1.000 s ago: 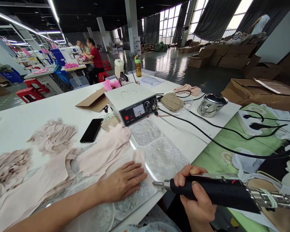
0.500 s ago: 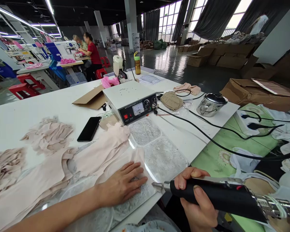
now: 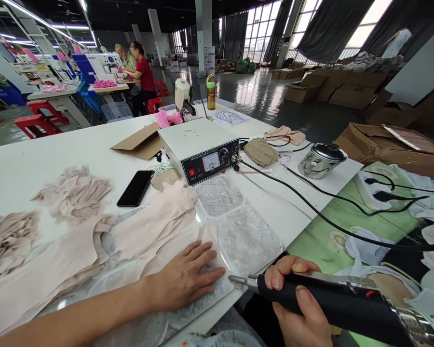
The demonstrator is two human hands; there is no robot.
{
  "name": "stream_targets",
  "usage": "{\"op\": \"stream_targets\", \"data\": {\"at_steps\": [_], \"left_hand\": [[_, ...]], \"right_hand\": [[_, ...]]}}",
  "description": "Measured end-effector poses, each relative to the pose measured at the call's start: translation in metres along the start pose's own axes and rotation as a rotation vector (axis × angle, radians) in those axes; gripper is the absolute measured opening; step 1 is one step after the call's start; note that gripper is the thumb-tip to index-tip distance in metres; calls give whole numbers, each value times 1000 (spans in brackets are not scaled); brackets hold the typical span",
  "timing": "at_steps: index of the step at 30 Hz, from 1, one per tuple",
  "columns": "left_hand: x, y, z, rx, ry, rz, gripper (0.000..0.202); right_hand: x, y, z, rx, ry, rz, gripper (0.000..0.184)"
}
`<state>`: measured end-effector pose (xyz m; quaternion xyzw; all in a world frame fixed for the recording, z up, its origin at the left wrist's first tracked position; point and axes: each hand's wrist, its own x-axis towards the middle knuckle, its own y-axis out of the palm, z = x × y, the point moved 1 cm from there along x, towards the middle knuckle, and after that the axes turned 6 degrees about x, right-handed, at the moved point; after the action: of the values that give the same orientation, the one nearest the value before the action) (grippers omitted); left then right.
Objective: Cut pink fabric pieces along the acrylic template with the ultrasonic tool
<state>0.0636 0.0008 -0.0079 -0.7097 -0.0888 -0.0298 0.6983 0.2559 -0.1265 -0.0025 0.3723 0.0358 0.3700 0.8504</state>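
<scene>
My left hand lies flat with fingers spread on a clear plastic template and pale beige fabric. My right hand is wrapped round a black handheld ultrasonic cutter. Its metal tip points left, at the right edge of the template, close to my left fingers; whether it touches cannot be made out. Beside my left hand lie beige fabric pieces, with a longer stack further left. A scratched clear plate lies under and to the right of the template.
A control box stands behind the fabric, its black cable arching right. Around it are a phone, a lidded steel mug, a drink bottle and brown card. Crumpled beige scraps lie left.
The view has shifted slightly, so the background sits a little further right. My left hand stays flat, and the cutter tip remains near the template's edge.
</scene>
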Motion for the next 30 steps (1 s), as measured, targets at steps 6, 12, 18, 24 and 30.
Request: {"op": "stream_targets", "data": {"at_steps": [6,12,18,24,30], "left_hand": [[-1,1,0,13,7,-11,39],[0,-1,2,42,26,15,42],[3,-3,3,67,54,47,41],[3,-3,0,93,39,50,44],[2,1,-1,86,20,9,41]], "right_hand": [[1,0,1,3,4,21,12],[2,3,-1,34,0,41,12],[1,1,-3,46,0,30,13],[1,0,-2,37,-1,52,12],[8,4,4,23,-41,10,12]]}}
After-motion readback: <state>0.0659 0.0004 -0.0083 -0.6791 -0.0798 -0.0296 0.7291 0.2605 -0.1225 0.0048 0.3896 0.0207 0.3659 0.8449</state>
